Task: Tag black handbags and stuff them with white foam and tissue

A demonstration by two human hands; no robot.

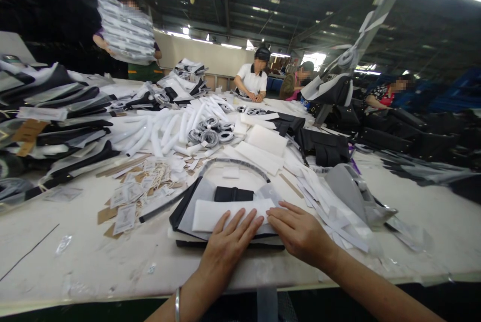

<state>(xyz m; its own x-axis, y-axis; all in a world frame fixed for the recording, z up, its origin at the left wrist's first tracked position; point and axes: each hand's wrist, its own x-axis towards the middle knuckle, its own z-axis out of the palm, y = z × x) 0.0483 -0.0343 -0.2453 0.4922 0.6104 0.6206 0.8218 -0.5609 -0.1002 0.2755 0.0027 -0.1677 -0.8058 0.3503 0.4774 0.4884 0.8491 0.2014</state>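
A black handbag (184, 210) lies flat in front of me, its curved strap (240, 162) wrapped in grey film and looping away from me. Translucent tissue and a strip of white foam sheet (214, 215) cover part of the bag. Just beyond the foam sits a black flap or tab (233, 194). My left hand (229, 242) rests flat on the foam with its fingers stretched out. At the foam's right end, my right hand (300, 231) has its fingers bent together on the edge; its thumb is hidden.
Left of the bag lie paper tags with strings (126, 216). Beyond are white foam tubes (161, 131) and wrapped coils (209, 136). Wrapped bags (56, 126) are stacked at the left. Foam sheets (266, 141) and black bags (323, 146) lie to the right. Several people work farther back.
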